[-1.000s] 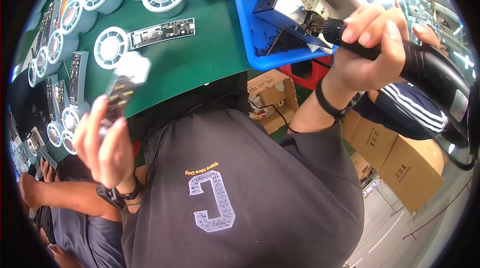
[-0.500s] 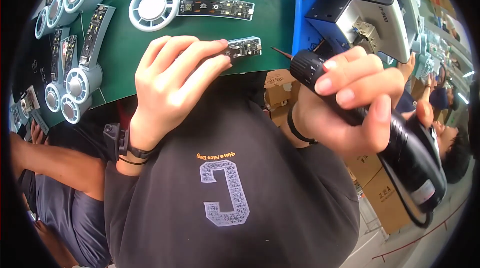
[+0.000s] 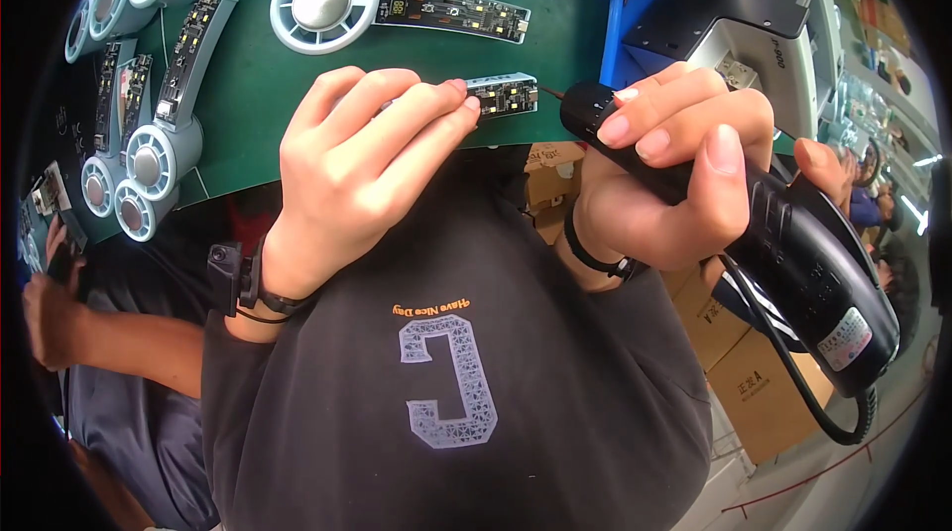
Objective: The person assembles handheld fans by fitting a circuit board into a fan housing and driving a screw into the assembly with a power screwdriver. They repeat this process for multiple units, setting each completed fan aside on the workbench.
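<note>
My left hand (image 3: 362, 144) is closed over a light-blue handheld-fan handle with an exposed black circuit board (image 3: 511, 95). Only the handle's right end shows past my fingertips; the rest is hidden beneath the hand. In my right hand (image 3: 679, 149) is a black corded electric screwdriver (image 3: 793, 258), fingers wrapped round its body. Its thin bit (image 3: 551, 92) points left at the board's right end; whether the two touch, I cannot tell. Just beyond my left hand lies a light-blue handheld fan (image 3: 357, 5) with its board exposed.
Several more fans (image 3: 149, 164) lie at the left of the green work surface (image 3: 416, 53), others along the far edge. A blue tray (image 3: 613, 30) and a grey-and-black machine (image 3: 729, 5) stand at the right. Cardboard boxes (image 3: 759, 402) sit below. Another person's arm (image 3: 139, 348) is at the left.
The screwdriver's bit has moved left and up, to the end of the circuit board. My left hand and the handle sit slightly farther right in view, and the view has shifted a little.
</note>
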`<act>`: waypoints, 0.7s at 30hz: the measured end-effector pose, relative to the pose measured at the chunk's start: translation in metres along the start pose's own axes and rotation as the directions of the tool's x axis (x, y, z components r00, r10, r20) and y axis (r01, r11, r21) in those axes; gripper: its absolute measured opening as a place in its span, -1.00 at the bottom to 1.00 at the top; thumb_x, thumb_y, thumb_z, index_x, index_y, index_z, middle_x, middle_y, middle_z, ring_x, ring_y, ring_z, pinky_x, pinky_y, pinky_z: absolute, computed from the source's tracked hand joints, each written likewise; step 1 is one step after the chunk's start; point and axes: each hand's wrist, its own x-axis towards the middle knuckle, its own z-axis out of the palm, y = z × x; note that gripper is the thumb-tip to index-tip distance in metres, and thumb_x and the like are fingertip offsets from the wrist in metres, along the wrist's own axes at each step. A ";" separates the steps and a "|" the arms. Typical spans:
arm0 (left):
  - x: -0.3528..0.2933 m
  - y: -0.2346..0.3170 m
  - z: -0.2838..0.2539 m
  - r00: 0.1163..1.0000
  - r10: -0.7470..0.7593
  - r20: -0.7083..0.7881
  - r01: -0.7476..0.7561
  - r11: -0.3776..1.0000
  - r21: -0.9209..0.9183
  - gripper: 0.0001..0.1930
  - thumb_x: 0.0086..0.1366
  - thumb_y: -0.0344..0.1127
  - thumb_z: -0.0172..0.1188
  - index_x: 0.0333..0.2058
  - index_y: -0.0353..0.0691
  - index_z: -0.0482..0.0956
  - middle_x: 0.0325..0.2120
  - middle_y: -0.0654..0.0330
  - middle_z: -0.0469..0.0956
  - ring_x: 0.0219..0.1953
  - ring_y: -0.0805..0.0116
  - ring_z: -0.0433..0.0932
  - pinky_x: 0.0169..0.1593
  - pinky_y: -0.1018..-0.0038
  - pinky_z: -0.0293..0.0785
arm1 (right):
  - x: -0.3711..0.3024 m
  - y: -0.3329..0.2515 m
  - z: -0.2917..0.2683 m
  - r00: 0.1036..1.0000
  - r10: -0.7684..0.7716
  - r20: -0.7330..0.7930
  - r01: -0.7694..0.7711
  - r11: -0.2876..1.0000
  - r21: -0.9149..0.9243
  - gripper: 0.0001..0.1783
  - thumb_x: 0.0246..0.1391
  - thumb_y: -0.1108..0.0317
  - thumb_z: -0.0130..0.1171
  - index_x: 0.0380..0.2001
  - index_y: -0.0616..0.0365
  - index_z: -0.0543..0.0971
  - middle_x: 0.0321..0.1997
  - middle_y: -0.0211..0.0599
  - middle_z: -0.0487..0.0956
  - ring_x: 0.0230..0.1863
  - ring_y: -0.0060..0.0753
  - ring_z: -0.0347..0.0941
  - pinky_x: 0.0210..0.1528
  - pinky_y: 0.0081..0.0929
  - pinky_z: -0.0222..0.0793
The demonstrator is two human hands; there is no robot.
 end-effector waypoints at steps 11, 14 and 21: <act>-0.001 0.002 0.002 0.999 -0.038 -0.020 0.038 0.999 -0.006 -0.81 0.01 -0.43 0.43 -0.33 -0.20 0.75 -0.32 0.36 0.66 -0.39 0.43 0.56 -0.22 0.44 0.49 | 0.002 0.007 0.001 0.984 -0.072 0.165 0.065 0.997 0.048 -0.58 0.17 0.48 -0.04 0.11 0.01 0.28 -0.61 -0.29 0.35 -0.76 -0.37 0.28 -0.58 -0.38 0.39; -0.001 0.002 0.002 0.998 -0.052 -0.036 0.052 0.999 -0.006 -0.82 0.00 -0.43 0.43 -0.34 -0.20 0.74 -0.33 0.36 0.66 -0.40 0.43 0.55 -0.23 0.45 0.49 | 0.003 0.010 0.006 0.995 -0.046 0.088 0.042 0.998 0.050 -0.59 0.17 0.47 -0.04 0.10 0.01 0.28 -0.61 -0.29 0.35 -0.77 -0.38 0.26 -0.58 -0.42 0.39; 0.005 0.000 0.004 0.999 -0.042 -0.032 0.040 0.998 -0.047 -0.84 0.03 -0.43 0.42 -0.34 -0.18 0.75 -0.35 0.35 0.67 -0.39 0.42 0.56 -0.24 0.44 0.49 | -0.009 0.017 0.012 0.951 0.003 -0.309 0.008 0.999 0.035 -0.80 0.25 0.37 0.01 -0.09 0.15 0.34 -0.60 -0.37 0.33 -0.74 -0.43 0.29 -0.56 -0.46 0.36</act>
